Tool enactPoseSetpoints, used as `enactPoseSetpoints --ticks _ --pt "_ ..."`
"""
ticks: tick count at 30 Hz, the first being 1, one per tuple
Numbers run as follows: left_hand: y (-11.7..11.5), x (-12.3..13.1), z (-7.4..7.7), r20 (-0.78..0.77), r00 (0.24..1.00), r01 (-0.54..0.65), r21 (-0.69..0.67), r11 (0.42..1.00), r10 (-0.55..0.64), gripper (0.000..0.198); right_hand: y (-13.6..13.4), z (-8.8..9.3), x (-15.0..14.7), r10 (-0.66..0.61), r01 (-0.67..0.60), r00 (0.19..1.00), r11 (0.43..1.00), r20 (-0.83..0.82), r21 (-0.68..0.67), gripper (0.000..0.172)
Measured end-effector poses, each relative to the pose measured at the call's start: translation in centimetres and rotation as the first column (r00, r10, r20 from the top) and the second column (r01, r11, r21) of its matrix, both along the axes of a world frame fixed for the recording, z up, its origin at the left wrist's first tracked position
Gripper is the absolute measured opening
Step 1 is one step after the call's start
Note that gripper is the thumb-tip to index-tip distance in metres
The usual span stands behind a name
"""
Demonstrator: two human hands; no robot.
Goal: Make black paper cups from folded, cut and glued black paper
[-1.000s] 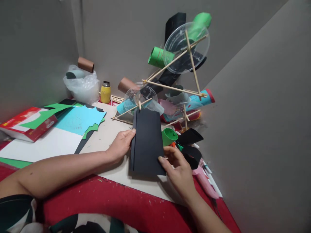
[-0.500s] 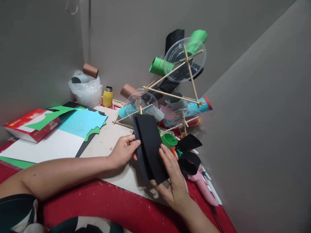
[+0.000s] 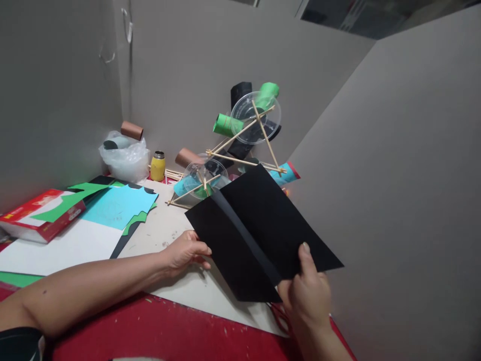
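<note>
A black sheet of paper [image 3: 289, 220] with a lengthwise crease is spread open, tilted above the work board. My right hand [image 3: 310, 293] grips its lower right part, thumb on top and the other fingers behind. At the sheet's left edge is my left hand [image 3: 186, 253], its thumb and fingers slightly apart and loosely bent. The thumb tip lies at the paper's edge; whether it touches cannot be told. Partly under the sheet and my right hand shows a red scissors handle [image 3: 280, 317].
Behind the sheet stands a stick frame [image 3: 240, 160] with clear plastic discs [image 3: 255, 118] and paper tubes. Coloured sheets [image 3: 120, 203] and a red box [image 3: 41, 213] lie left. A yellow bottle [image 3: 158, 168] and plastic bag [image 3: 126, 160] stand at the back, near grey walls.
The black paper has gone from folded to opened out, its right half swung rightward with my right hand. My left hand's fingers have come off its edge. The view has tipped upward.
</note>
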State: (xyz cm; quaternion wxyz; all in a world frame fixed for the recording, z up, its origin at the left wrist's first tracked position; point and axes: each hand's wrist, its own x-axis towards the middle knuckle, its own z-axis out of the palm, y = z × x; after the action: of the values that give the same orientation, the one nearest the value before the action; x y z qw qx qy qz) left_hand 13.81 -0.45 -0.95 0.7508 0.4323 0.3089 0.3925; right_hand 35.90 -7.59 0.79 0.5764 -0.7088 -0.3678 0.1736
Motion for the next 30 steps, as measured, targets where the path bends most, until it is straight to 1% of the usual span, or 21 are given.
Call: enactPoseSetpoints --ticks 3,6,9,11,12,14,16,17,20,22,24,25,27,30 --pt "0.6 -0.3 0.2 -0.006 0.997 0.075 -0.014 0.997 -0.075 0.013 0.7 0.7 0.4 0.0 0.002 0.998 1.0 -0.068 0.022 0.069" --pt "1.7 -1.1 1.2 0.01 0.999 0.053 0.028 0.998 -0.054 0.025 1.3 1.1 1.0 -0.004 0.009 0.995 0.999 -0.095 0.05 0.068" --pt "2.8 -2.0 2.6 0.024 1.0 0.014 0.091 0.996 -0.016 0.034 1.7 1.5 1.7 0.014 -0.008 0.994 0.999 -0.112 0.046 0.059" --pt "3.4 -2.6 3.4 0.012 0.999 0.03 0.123 0.992 -0.032 0.035 1.8 1.7 2.1 0.046 -0.04 0.992 0.998 -0.121 0.058 0.05" --pt "3.7 -2.8 3.7 -0.007 0.998 0.064 0.136 0.989 -0.063 0.035 1.9 1.8 2.1 0.072 -0.063 0.989 0.995 -0.127 0.071 0.046" --pt "4.0 -3.2 4.1 -0.066 0.984 0.172 0.153 0.973 -0.163 0.037 2.1 1.9 2.0 0.142 -0.128 0.978 0.987 -0.154 0.098 0.042" --pt "4.1 -3.4 4.2 -0.124 0.958 0.276 0.159 0.948 -0.259 0.041 2.3 1.9 1.8 0.23 -0.211 0.952 0.971 -0.204 0.11 0.042" --pt "4.2 -3.5 4.1 -0.146 0.946 0.31 0.153 0.938 -0.288 0.043 2.4 1.9 1.7 0.273 -0.254 0.933 0.961 -0.233 0.112 0.042" --pt "4.0 -3.6 3.7 -0.199 0.924 0.352 0.107 0.93 -0.327 0.041 2.6 1.6 1.3 0.385 -0.366 0.865 0.923 -0.322 0.119 0.038" --pt "3.8 -3.5 3.5 -0.235 0.911 0.366 0.077 0.928 -0.34 0.037 2.7 1.5 1.2 0.439 -0.42 0.817 0.897 -0.375 0.135 0.034" --pt "3.6 -3.4 3.5 -0.243 0.914 0.352 0.068 0.934 -0.327 0.034 2.9 1.4 1.0 0.482 -0.46 0.767 0.873 -0.425 0.16 0.033" --pt "3.5 -3.4 3.5 -0.234 0.924 0.327 0.066 0.943 -0.304 0.033 2.9 1.3 1.0 0.502 -0.479 0.74 0.86 -0.448 0.174 0.034" --pt "3.4 -3.3 3.6 -0.208 0.951 0.245 0.061 0.968 -0.227 0.03 3.0 1.4 1.0 0.54 -0.509 0.686 0.835 -0.487 0.209 0.037" --pt "3.2 -3.0 3.8 -0.178 0.981 0.094 0.057 0.994 -0.082 0.029 3.0 1.5 1.3 0.589 -0.533 0.619 0.801 -0.519 0.273 0.045"
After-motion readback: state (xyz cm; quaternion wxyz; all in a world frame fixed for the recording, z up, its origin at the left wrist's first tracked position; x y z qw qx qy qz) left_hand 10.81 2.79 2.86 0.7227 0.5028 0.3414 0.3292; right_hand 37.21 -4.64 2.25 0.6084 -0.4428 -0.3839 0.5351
